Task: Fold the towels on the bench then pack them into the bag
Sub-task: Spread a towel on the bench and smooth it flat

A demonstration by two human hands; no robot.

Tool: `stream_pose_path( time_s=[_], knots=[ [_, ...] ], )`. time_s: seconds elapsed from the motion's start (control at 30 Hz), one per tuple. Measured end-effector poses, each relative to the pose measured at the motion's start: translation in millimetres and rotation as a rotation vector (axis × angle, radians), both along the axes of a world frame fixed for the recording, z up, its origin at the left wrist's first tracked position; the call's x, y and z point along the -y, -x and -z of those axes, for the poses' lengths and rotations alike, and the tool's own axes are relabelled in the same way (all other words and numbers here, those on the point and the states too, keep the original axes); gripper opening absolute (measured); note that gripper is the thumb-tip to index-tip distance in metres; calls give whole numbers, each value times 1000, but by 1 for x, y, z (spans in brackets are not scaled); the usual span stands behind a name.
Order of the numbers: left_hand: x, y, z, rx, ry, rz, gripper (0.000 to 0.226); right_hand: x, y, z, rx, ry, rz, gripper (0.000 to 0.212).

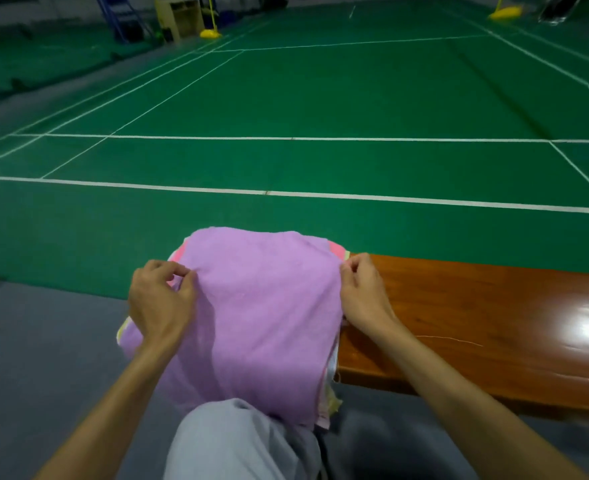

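Note:
A purple towel [265, 306] lies spread over a pile of other towels at the left end of the wooden bench [476, 317]. Pink [337, 251] and pale yellow [333, 401] towel edges stick out from beneath it. My left hand [161, 303] pinches the purple towel's left edge with thumb and fingers. My right hand [364, 292] pinches its right edge near the far corner. The towel's near part hangs over the bench end towards my knee. No bag is in view.
My knee in grey trousers [244, 441] is just below the pile. The glossy bench top stretches to the right, with a thin thread [449, 338] lying on it. Beyond lies a green badminton court [321, 98]; grey floor [43, 358] is at the left.

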State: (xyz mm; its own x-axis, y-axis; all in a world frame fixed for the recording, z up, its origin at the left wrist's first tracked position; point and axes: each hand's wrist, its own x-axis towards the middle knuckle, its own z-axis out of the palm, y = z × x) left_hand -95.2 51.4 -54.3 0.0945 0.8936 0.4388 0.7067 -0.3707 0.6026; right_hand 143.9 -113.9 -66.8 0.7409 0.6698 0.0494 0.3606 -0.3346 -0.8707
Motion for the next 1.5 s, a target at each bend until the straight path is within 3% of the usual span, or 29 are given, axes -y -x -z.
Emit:
stream_pose_path(
  time_s=[0.1, 0.17, 0.27, 0.47, 0.57, 0.63, 0.73, 0.8, 0.87, 0.93, 1.0, 1.1, 1.17, 1.5],
  knots=[
    [9, -22, -3, 148, 148, 118, 16, 19, -25, -3, -346, -110, 109, 23],
    [17, -45, 0, 183, 276, 209, 15, 34, -50, 0, -474, -170, 213, 30],
    [42, -93, 9, 112, 342, 341, 16, 68, -94, 9, -516, -212, 331, 34],
    [113, -195, 32, 121, 309, 590, 17, 149, -180, 19, -605, -279, 450, 21],
    [141, -225, 51, 63, 276, 664, 20, 184, -212, 26, -476, -160, 481, 15],
    [156, -232, 66, -105, 161, 692, 3, 202, -227, 31, -401, -96, 470, 12],
    [174, -235, 85, -452, 35, 701, 50, 222, -241, 36, -307, -52, 449, 7],
    [179, -238, 90, -584, 49, 687, 71, 228, -245, 38, -186, 29, 445, 29],
    [180, -240, 89, -605, 68, 696, 78, 232, -242, 36, 63, 146, 449, 47],
    [181, -242, 84, -601, 57, 707, 79, 233, -228, 33, 440, 321, 410, 56],
    [183, -245, 80, -586, 16, 775, 74, 227, -207, 37, 665, 401, 237, 68],
    [188, -249, 81, -607, 12, 900, 71, 215, -179, 53, 605, 507, -154, 75],
    [189, -249, 85, -686, 40, 915, 75, 210, -170, 64, 570, 570, -263, 79],
    [160, -231, 88, -694, 69, 728, 78, 234, -212, 63, 594, 770, -100, 88]
  ],
)
